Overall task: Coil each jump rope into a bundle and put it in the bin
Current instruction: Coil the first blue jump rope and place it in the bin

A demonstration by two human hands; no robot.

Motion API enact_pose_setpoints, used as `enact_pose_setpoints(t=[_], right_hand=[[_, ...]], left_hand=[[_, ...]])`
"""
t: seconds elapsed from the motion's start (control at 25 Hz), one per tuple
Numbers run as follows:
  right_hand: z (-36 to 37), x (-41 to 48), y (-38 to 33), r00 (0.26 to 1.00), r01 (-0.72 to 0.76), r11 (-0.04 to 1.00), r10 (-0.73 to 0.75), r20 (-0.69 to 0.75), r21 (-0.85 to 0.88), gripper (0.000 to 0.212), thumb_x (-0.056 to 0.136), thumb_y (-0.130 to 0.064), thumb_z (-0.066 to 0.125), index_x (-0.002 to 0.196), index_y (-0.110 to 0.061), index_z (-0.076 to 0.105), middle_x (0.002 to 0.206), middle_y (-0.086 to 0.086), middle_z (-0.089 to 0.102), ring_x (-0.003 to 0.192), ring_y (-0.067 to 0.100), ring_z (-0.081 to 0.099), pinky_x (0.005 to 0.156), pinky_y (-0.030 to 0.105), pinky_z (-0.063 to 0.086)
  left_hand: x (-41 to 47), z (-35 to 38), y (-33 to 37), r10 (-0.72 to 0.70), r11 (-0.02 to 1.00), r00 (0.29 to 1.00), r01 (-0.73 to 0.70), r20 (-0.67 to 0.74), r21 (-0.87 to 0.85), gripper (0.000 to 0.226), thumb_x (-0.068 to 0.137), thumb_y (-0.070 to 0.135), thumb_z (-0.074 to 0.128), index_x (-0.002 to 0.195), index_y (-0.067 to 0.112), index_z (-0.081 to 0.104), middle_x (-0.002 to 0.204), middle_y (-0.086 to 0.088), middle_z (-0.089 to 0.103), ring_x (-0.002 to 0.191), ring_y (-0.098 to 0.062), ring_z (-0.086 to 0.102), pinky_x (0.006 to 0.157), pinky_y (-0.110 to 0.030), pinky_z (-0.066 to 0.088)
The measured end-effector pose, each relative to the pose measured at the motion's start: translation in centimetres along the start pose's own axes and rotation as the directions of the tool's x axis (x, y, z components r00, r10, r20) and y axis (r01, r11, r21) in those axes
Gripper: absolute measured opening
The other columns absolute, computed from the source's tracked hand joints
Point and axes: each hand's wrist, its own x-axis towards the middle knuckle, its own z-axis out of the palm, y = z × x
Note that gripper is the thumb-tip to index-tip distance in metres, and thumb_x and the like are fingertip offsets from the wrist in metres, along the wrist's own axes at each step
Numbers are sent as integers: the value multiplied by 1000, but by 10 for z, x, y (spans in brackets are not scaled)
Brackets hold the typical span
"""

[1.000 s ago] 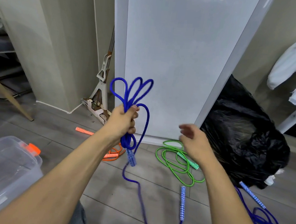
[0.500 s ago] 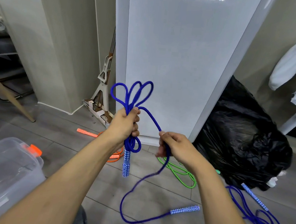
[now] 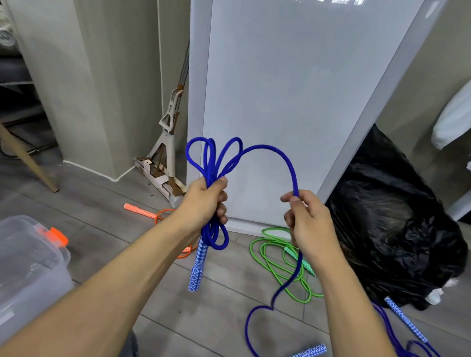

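Observation:
My left hand (image 3: 203, 204) grips a bundle of loops of the blue jump rope (image 3: 271, 150); loops stick up above the fist and one patterned handle (image 3: 197, 266) hangs below it. My right hand (image 3: 307, 222) pinches the same rope a little to the right, forming an arch between the hands. The rope's free end trails down to the floor, ending in the other handle (image 3: 303, 355). A clear plastic bin (image 3: 3, 277) with an orange latch stands at lower left.
On the floor lie a green jump rope (image 3: 272, 256), an orange jump rope (image 3: 142, 212) partly behind my left arm, and another blue rope (image 3: 413, 351) at lower right. A black rubbish bag (image 3: 397, 222) sits right; a white panel (image 3: 288, 97) stands ahead.
My right hand took hold of the loose rope and has lifted it up and to the right, forming an arch. The free handle slid nearer across the floor. My left hand keeps its bundle.

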Motion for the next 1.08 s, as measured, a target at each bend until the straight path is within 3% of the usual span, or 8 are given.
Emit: enact_pose_setpoints(t=[0.12, 0.28, 0.4, 0.64, 0.84, 0.92, 1.0, 1.08], right_hand=[[10, -5, -3, 992, 121, 985, -123, -4, -126, 29, 105, -11, 43, 108, -27, 67, 63, -3, 46, 45, 3, 34, 48, 17, 30], [27, -8, -2, 996, 73, 984, -65, 55, -162, 33, 102, -8, 42, 125, -25, 60, 97, 0, 70, 59, 5, 49, 63, 24, 41], [35, -12, -2, 998, 51, 999, -52, -44, -17, 16, 100, -8, 54, 107, -21, 57, 94, -2, 75, 56, 7, 61, 61, 27, 50], [46, -20, -3, 992, 105, 991, -111, -63, -83, 13, 93, -14, 69, 93, -26, 75, 79, -12, 74, 65, 5, 66, 60, 16, 49], [43, -22, -8, 975, 16, 994, 9, 222, -109, 12, 98, -17, 60, 100, -19, 71, 75, 2, 74, 49, 11, 57, 51, 23, 45], [36, -21, -3, 945, 22, 985, 35, 325, -170, 19, 102, -23, 56, 98, -17, 73, 64, 2, 69, 46, 15, 50, 49, 24, 42], [25, -18, 0, 888, 0, 977, 98, 450, -212, 26, 103, -26, 53, 98, -16, 77, 59, -2, 62, 47, 15, 48, 49, 25, 40], [9, -16, 3, 802, -58, 961, 206, 561, -269, 30, 104, -26, 52, 99, -12, 78, 60, -2, 58, 49, 12, 48, 50, 23, 40]], left_hand=[[-12, 9, -4, -24, 997, 998, 19, 57, 78, 12, 102, 20, 51, 99, 9, 54, 71, -4, 55, 50, -15, 51, 47, -30, 49], [-19, 24, -13, -43, 994, 999, 40, 26, 102, 17, 99, 19, 57, 108, 4, 59, 83, -5, 62, 52, -12, 51, 47, -26, 46], [-20, 28, -20, -41, 995, 999, 39, 23, 89, 20, 98, 19, 59, 109, 4, 64, 85, -6, 62, 53, -11, 51, 48, -26, 46], [-19, 28, -24, -61, 995, 998, 62, -12, 72, 20, 98, 22, 59, 104, 4, 63, 63, -8, 53, 48, -14, 48, 47, -27, 45], [-3, 19, -10, -5, 1000, 990, 6, -139, 2, 12, 102, 13, 49, 94, 8, 56, 78, -7, 59, 59, -18, 53, 53, -30, 49], [7, 9, -3, -10, 985, 979, -25, -204, -169, 12, 103, 9, 44, 93, 8, 51, 75, -7, 59, 62, -21, 61, 60, -38, 58], [16, -5, 5, -27, 941, 971, -55, -237, -333, 17, 104, 7, 42, 87, 9, 47, 67, -5, 52, 49, -18, 56, 50, -34, 58], [22, -20, 10, -22, 931, 959, -83, -281, -356, 24, 103, 6, 40, 80, 12, 44, 66, -3, 44, 39, -11, 42, 39, -21, 43]])
